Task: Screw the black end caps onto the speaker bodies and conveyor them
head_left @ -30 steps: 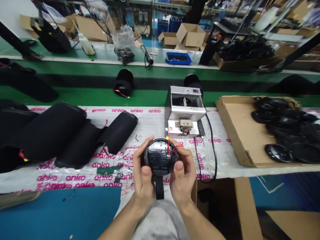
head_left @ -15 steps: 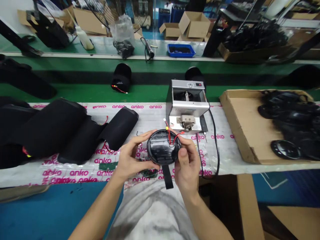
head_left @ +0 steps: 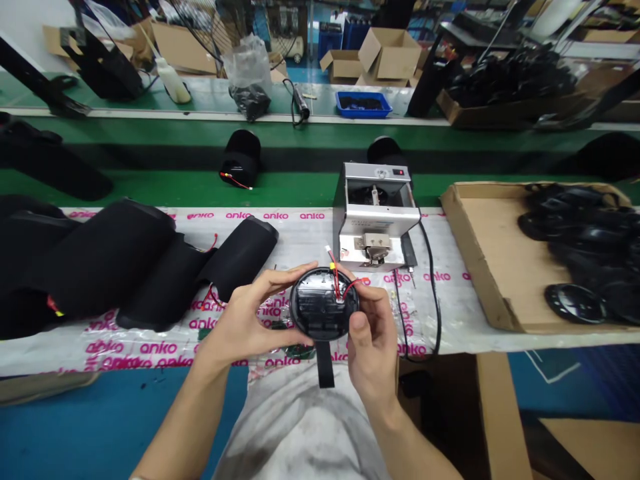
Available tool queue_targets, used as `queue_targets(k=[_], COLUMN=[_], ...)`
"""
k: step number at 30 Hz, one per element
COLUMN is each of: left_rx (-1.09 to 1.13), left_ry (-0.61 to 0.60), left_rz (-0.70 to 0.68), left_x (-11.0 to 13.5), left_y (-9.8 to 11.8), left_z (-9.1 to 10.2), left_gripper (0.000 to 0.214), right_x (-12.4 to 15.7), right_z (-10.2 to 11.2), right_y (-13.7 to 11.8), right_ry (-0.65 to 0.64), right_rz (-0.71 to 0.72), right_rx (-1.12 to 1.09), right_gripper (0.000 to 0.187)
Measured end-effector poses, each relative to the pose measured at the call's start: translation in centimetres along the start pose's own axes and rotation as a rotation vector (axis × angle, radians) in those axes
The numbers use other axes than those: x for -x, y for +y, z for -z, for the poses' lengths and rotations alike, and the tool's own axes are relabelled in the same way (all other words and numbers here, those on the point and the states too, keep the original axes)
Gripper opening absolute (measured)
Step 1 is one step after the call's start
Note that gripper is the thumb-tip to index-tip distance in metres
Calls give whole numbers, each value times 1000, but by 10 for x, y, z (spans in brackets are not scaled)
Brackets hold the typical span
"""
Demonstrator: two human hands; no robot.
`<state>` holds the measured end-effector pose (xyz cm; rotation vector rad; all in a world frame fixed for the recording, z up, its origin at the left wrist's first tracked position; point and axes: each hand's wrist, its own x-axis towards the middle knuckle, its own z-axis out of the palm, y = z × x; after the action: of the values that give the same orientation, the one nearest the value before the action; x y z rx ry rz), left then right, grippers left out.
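My hands hold a round black plastic housing (head_left: 320, 305) up above the table. My left hand (head_left: 245, 319) grips its left rim, with the fingers stretched across the top edge. My right hand (head_left: 373, 348) holds its right side, thumb on the near face. Red wires (head_left: 336, 280) rise from a small hole in the housing, and one ends in a yellow-and-white connector (head_left: 331, 259). A black strap (head_left: 325, 365) hangs from the lower edge. The housing's far face is hidden.
A metal screw feeder (head_left: 376, 213) stands just beyond my hands, with its black cable (head_left: 430, 300) on the printed plastic-covered table (head_left: 300, 227). Black fabric cylinders (head_left: 240, 257) lie left. A cardboard tray (head_left: 480, 257) holds several black discs (head_left: 575, 303) at right.
My left hand has moved left and its fingers now stretch over the housing's top rim. The housing has turned slightly between my hands, and the view has tilted a little.
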<state>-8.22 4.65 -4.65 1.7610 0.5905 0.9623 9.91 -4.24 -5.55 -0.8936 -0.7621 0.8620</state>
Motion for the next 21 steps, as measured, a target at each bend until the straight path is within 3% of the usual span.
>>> queue_targets(k=[8,17,21], left_rx=[57,-310,-350], left_ry=[-92,-82,-91], left_rz=[23,-162,-161], left_x=[-8,-14,-13], left_y=[-7,13,15], left_z=[13,18,16], left_gripper=[86,83,86], right_x=[-3,6,8], right_z=[3,6,9], right_y=[2,6,7], right_ry=[-15,-22,-21], right_rz=[32,-42,-55], right_rx=[0,-7,1], right_gripper=[26,29,29])
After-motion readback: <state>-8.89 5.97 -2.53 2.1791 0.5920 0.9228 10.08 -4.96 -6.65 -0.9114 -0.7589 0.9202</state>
